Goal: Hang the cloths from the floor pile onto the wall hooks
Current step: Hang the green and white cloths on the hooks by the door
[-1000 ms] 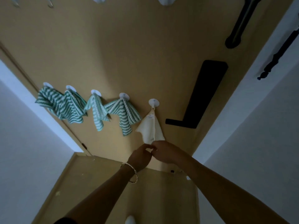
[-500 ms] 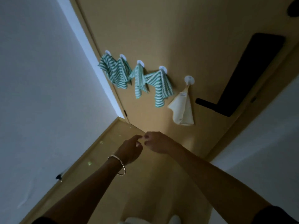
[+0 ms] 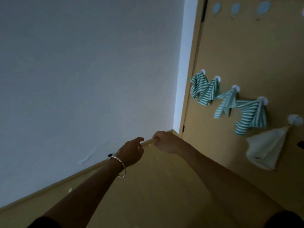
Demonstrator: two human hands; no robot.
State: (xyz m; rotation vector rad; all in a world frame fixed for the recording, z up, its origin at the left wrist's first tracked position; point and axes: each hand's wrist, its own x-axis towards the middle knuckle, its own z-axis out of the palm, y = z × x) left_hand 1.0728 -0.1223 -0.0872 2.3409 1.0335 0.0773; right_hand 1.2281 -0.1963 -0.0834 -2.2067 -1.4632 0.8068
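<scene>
My left hand (image 3: 131, 150) hovers loosely relaxed, my right hand (image 3: 166, 142) curled empty, both apart from the white cloth (image 3: 266, 148) on its hook (image 3: 295, 120).

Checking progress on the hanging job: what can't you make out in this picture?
Head view:
Floor pile: outside the frame, so remaining cloths unknown.
White cloth: motion-blurred; its hold on the hook unclear.
Right hand: fingers curl away from camera; any pinch hidden.
Upper hooks: dim, too small.
</scene>
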